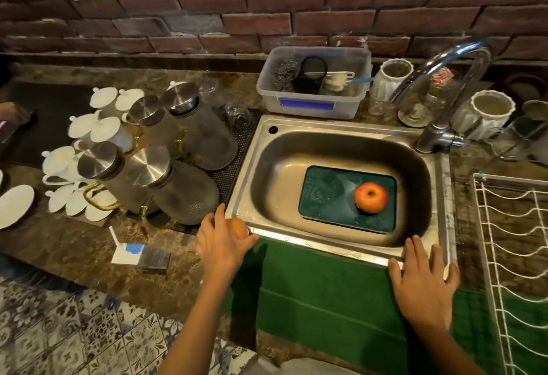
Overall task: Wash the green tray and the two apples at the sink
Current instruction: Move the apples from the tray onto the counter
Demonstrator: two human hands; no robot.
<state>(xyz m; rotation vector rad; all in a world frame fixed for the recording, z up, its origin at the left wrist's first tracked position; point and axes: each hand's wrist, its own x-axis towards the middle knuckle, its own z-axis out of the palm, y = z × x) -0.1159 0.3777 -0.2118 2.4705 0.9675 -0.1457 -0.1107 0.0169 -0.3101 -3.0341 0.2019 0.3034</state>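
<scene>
Left hand: the left hand reaches in from below, fingers curled over a second apple at the sink's front-left corner, on the counter edge; only an orange sliver of the fruit shows past the knuckles.
Right hand: the right hand lies palm down, fingers straight and slightly spread, resting on the sink's front rim near its right corner, holding nothing.
Apples: two in all. The apple in the basin is round, smooth, red-orange with a dark stem dimple; it sits on the right part of the tray.
Green tray: one green tray, a dark green flat rectangle with rounded corners and a raised lip, wet-looking, lying on the floor of the basin.
Sink: one stainless steel sink, a rounded rectangular bowl with a dull sheen.
Tap: one chrome tap, a curved gooseneck rising at the back right corner.
Towel: a green cloth, soft and ribbed, draped over the counter front below the sink rim, between the two forearms.
Counter: brown mottled stone counter.
Jugs: four frosted glass jugs with brushed metal lids, left of the sink on a black mat.
Tub: one translucent plastic tub behind the sink, holding scrubbers.
Rack: one white wire rack at the right.
</scene>
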